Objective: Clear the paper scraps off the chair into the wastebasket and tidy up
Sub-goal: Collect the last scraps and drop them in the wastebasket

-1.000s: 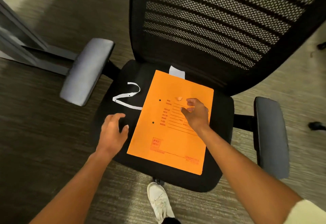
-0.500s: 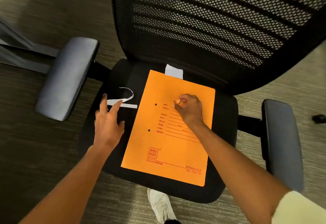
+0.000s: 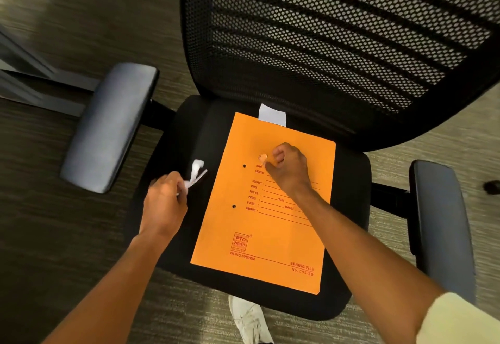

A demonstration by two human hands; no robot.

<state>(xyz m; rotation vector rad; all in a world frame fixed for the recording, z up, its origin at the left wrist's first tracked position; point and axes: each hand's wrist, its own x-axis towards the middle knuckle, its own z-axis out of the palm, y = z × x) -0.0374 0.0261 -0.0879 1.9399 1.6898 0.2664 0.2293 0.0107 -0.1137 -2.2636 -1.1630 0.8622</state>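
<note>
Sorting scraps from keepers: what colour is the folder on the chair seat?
Orange with red print, clear in the head view: folder.

A file folder (image 3: 267, 224) lies on the chair seat (image 3: 349, 208), toward its right side, running from the front edge back toward the backrest (image 3: 338, 32). A paper slip (image 3: 272, 114) pokes out from under the folder's rear edge. A small scrap (image 3: 262, 157) sits on the folder's rear half. Armrests (image 3: 108, 127) flank the seat left and right. A shoe (image 3: 250, 320) stands on the floor (image 3: 54, 235) before the seat's front edge.
</note>
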